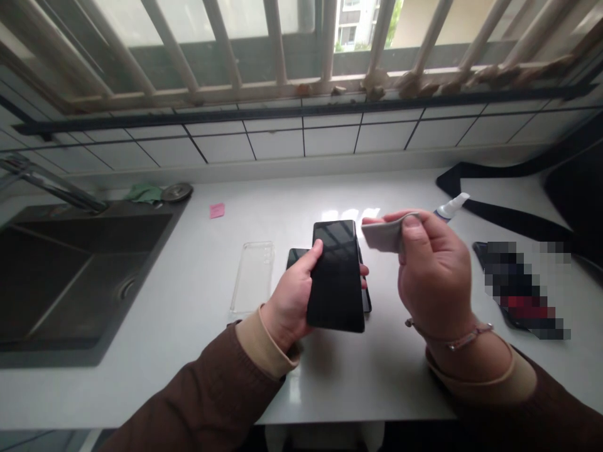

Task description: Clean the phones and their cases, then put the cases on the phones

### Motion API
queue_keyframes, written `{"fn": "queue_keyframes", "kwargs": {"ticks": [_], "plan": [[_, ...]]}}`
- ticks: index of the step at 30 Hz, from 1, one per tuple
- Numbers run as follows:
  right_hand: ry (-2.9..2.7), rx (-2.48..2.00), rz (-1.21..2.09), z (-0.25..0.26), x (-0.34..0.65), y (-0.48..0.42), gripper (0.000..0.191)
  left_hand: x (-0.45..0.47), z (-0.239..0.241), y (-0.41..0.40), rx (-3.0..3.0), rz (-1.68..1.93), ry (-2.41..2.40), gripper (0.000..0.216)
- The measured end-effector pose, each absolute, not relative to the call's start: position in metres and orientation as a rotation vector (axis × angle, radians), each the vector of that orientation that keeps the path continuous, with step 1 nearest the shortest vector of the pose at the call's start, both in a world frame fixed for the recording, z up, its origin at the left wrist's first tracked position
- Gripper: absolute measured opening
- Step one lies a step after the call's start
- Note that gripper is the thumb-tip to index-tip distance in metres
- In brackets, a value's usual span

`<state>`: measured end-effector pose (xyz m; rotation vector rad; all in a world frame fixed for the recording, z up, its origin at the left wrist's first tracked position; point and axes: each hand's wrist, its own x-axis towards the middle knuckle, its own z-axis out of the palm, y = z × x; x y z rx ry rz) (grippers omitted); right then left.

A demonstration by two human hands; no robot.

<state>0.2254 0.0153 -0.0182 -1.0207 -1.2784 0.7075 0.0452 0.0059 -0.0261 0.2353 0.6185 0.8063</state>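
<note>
A black smartphone point(335, 279) with its dark screen facing up is gripped by my left hand point(293, 295), thumb on the left edge and fingertips showing past the right edge. Just right of the phone, my right hand point(436, 270) pinches a folded grey cloth point(384, 236) between thumb and fingers, apart from the screen. Under the held phone lies another dark flat object point(296, 254), mostly hidden. A clear phone case point(253, 277) rests on the counter to the left. Behind my right hand is a small bottle with a white nozzle point(456, 203), its lower part hidden.
The white counter point(179, 351) has a dark sink point(70, 282) with a tap point(51, 182) at the left. A pink sticky note point(217, 210) lies behind the case. To the right are a black strap point(513, 220) and a partly blurred-out dark object point(518, 295). Window bars point(277, 44) stand behind.
</note>
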Motion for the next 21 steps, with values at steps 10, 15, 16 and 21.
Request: {"fn": "queue_keyframes", "kwargs": {"ticks": [10, 15, 16, 21], "plan": [[-1.295, -0.89, 1.229, -0.019, 0.226, 0.019, 0.027, 0.039, -0.031, -0.004, 0.414, 0.517, 0.446, 0.046], [-1.388, -0.967, 0.967, -0.012, 0.224, 0.014, 0.025, 0.04, -0.028, -0.002, 0.431, 0.583, 0.499, 0.043], [-1.405, -0.994, 0.905, -0.01, 0.223, 0.013, 0.025, 0.04, -0.027, -0.002, 0.424, 0.6, 0.514, 0.044], [-1.415, -1.026, 0.719, -0.01, 0.221, 0.011, 0.024, 0.042, -0.023, -0.001, 0.356, 0.662, 0.604, 0.045]]}}
